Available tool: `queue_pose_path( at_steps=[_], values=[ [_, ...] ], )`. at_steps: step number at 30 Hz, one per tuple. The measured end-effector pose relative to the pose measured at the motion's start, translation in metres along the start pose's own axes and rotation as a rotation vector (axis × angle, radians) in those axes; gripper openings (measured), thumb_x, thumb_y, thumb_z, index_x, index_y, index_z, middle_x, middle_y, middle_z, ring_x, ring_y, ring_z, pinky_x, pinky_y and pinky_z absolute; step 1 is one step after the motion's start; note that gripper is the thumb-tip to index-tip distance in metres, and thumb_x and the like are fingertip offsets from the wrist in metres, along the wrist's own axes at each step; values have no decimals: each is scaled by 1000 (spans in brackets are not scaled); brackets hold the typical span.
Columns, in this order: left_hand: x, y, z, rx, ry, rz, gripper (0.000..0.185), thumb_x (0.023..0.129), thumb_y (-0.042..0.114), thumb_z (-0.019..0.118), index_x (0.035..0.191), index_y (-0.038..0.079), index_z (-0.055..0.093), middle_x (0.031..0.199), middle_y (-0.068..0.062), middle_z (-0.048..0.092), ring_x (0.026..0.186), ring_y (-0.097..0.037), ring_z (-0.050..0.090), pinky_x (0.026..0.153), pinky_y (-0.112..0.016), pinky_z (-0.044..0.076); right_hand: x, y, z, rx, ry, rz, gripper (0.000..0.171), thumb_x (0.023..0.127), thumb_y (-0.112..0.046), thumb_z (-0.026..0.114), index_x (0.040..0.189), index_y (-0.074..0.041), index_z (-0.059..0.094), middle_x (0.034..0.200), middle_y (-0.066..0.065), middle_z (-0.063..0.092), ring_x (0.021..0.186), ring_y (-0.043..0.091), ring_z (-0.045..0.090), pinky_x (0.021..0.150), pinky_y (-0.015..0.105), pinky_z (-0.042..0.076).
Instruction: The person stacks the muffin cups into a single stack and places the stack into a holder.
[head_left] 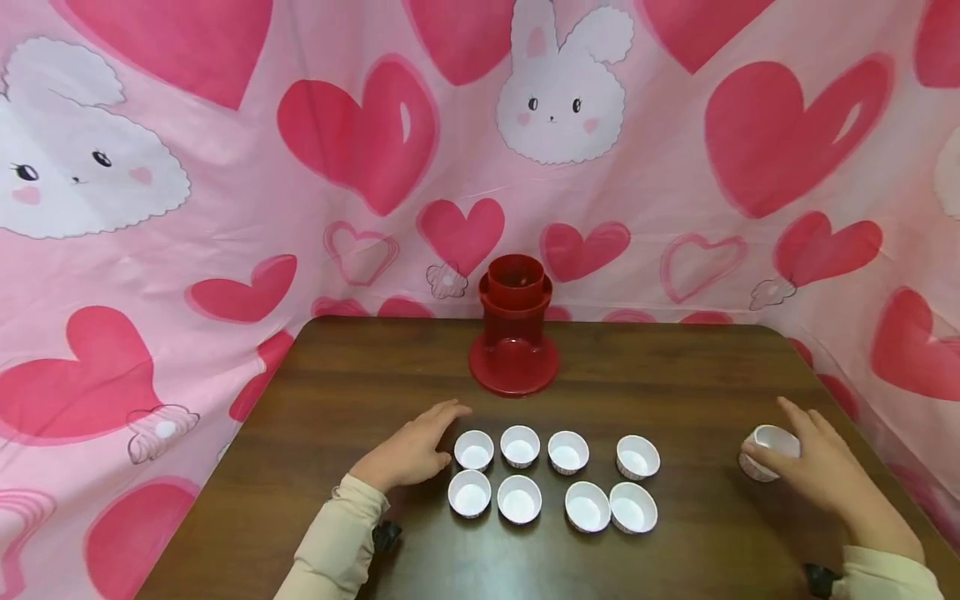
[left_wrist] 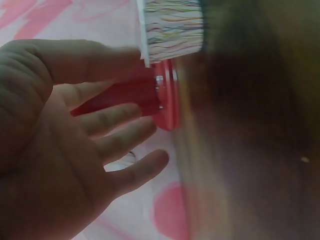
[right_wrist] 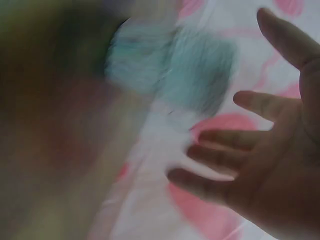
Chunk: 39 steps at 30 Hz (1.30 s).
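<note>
We see our right hand [head_left: 821,471] at the table's [head_left: 360,367] right side, fingers curved loosely round a lone white paper cupcake liner [head_left: 765,450] and touching it. The right wrist view is too blurred to confirm a firm grip, and shows the fingers spread. Our left hand [head_left: 412,454] lies flat and relaxed, holding nothing, fingertips just beside the back-left liner [head_left: 474,450] of the group.

Eight liners sit in two rows in the middle, w/ a gap between the left four and the right four. The front-right pair [head_left: 611,507] touch each other.

Judgement: these liners are thin and light, so we'd pinch the rim gently w/ thumb & two fingers, not squeeze the wall, and lift straight up before moving across.

Edges: the lone liner is near the right table edge, so a nudge outward could tip it off. Open room lies between it and the group, also in front of the red stand [head_left: 514,337] at the back centre. The pink heart cloth [head_left: 225,208] walls in the table's far sides.
</note>
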<state>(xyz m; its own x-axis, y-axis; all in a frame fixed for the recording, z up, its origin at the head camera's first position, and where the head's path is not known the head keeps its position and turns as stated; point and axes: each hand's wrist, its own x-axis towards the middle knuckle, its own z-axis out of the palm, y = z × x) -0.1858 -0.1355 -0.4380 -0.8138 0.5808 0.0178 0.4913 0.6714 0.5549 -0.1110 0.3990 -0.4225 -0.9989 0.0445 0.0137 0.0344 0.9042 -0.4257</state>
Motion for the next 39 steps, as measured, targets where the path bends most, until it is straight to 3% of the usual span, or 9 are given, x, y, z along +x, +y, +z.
queue_pose_path(
  at_steps=[4, 7, 18, 23, 30, 35, 39],
  values=[
    [1, -8, 10, -69, -51, 14, 67, 86, -1, 73, 147, 4, 45, 148, -15, 46, 137, -30, 43, 111, -49, 35, 3, 22, 7, 39, -71, -6, 85, 95, -39, 68, 142, 19, 27, 127, 51, 40, 109, 64, 48, 82, 71, 41],
    [5, -10, 16, -96, -73, -2, 69, 86, 4, 75, 148, 4, 45, 147, -15, 46, 137, -29, 43, 111, -48, 35, 10, 22, 14, 62, -95, 2, 76, 94, -38, 70, 138, 15, 36, 118, 45, 52, 99, 56, 57, 78, 64, 46],
    [18, -4, 20, -113, -148, -10, 72, 84, 18, 81, 148, 10, 50, 151, -15, 43, 141, -33, 39, 111, -53, 34, 24, -7, 27, 109, -69, -65, 80, 86, -28, 78, 143, 8, 35, 116, 41, 55, 94, 48, 60, 76, 60, 49],
    [26, -3, 19, -139, -168, -35, 67, 82, 26, 83, 142, 14, 57, 152, -15, 42, 141, -34, 38, 110, -54, 34, 16, -7, 33, 179, -33, -69, 76, 83, -22, 82, 133, 12, 36, 108, 29, 60, 91, 37, 61, 72, 45, 48],
    [29, -8, 11, -155, -89, -38, 53, 80, 25, 87, 124, 11, 60, 117, -3, 59, 111, -24, 56, 99, -46, 44, 1, -10, 37, 217, -26, -94, 65, 80, -22, 86, 125, 4, 47, 105, 16, 63, 90, 26, 58, 70, 35, 46],
    [31, -16, 3, -275, -25, -82, 57, 83, 26, 85, 132, 12, 59, 114, 0, 64, 106, -21, 58, 95, -45, 47, -5, -12, 40, 262, -31, -129, 65, 80, -20, 86, 127, 5, 48, 108, 14, 61, 91, 20, 57, 71, 28, 47],
    [34, -15, -3, -362, 25, -68, 58, 84, 30, 84, 135, 13, 60, 115, 0, 65, 106, -21, 59, 93, -46, 48, -7, -10, 41, 280, -37, -131, 67, 82, -19, 86, 129, 6, 46, 111, 15, 59, 93, 17, 56, 74, 26, 47]
  ],
)
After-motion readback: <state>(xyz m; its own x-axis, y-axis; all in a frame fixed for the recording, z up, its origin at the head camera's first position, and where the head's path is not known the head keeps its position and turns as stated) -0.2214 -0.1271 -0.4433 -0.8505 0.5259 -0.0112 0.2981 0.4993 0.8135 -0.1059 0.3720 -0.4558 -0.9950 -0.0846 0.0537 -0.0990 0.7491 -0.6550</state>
